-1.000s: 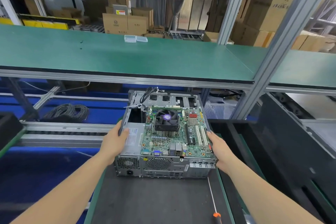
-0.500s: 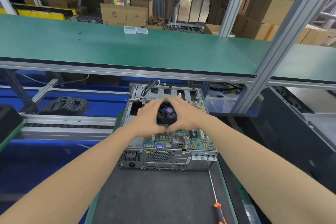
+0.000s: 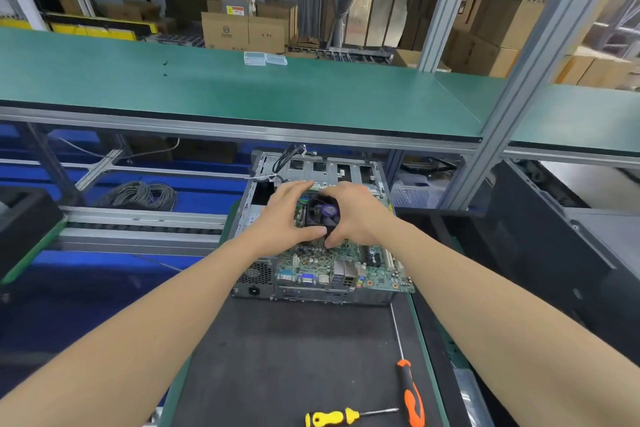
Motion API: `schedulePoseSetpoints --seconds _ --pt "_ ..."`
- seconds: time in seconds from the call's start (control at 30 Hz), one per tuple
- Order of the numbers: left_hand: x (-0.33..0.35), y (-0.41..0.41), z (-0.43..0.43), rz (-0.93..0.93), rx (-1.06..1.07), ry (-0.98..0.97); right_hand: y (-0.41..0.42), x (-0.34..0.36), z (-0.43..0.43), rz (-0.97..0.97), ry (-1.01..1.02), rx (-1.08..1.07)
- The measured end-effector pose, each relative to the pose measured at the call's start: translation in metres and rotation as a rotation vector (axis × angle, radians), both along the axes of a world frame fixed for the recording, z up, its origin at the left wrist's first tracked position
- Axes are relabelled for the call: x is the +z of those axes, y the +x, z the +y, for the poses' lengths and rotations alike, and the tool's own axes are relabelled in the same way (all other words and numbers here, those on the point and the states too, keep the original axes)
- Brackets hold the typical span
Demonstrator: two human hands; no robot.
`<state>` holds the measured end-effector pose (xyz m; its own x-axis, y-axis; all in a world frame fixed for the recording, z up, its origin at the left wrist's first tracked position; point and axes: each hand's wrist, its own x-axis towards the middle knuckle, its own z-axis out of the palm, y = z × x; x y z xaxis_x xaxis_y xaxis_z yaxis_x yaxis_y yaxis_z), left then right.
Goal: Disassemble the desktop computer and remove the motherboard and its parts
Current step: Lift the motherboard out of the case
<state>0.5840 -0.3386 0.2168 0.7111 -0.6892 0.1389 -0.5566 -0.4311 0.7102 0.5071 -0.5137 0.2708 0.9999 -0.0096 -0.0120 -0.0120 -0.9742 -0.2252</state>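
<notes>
At far left I see a cable coil [image 3: 142,196] on the blue lower level, well apart from the work. Above it a green shelf [image 3: 173,87] runs across my view, with two clear boxes [image 3: 265,58] at its far edge and cartons [image 3: 242,31] stacked behind.

Moving in, the left hand [image 3: 285,218] is on the left side of the fan [image 3: 323,211]. Its fingers are curled over the far left corner and its thumb lies along the near edge. The fan is black with a purple hub and sits on the motherboard [image 3: 346,267]. The motherboard lies inside the open case [image 3: 256,277], which stands on the dark bench [image 3: 294,357] with its port side toward me.

The right hand [image 3: 356,218] grips the fan from the other side, fingers wrapped over the far right corner, thumb at the near edge just beside the left thumb. Both hands are closed on the fan. I cannot tell whether it is lifted off the motherboard.

Nearer me and to the right, a yellow screwdriver [image 3: 332,418] lies on the bench, tip pointing right toward an orange screwdriver [image 3: 410,388]. The long shaft of the orange screwdriver runs up toward the case's near right corner.
</notes>
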Motion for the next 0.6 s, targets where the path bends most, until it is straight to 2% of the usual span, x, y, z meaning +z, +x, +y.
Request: schedulePoseSetpoints --seconds 0.13,0.27,0.43,0.6 --pt "0.005 -0.030 0.013 0.173 0.082 -0.154 -0.029 0.010 0.007 -0.044 0.042 -0.003" --pt "0.012 -0.064 0.022 0.325 0.273 -0.373 -0.059 0.019 0.021 -0.082 0.001 0.044" --pt "0.016 -0.104 0.045 0.613 0.368 -0.442 -0.096 0.024 0.048 -0.090 0.029 0.098" --pt "0.014 -0.140 0.092 0.771 0.408 -0.462 -0.129 0.019 0.088 -0.077 0.079 0.172"
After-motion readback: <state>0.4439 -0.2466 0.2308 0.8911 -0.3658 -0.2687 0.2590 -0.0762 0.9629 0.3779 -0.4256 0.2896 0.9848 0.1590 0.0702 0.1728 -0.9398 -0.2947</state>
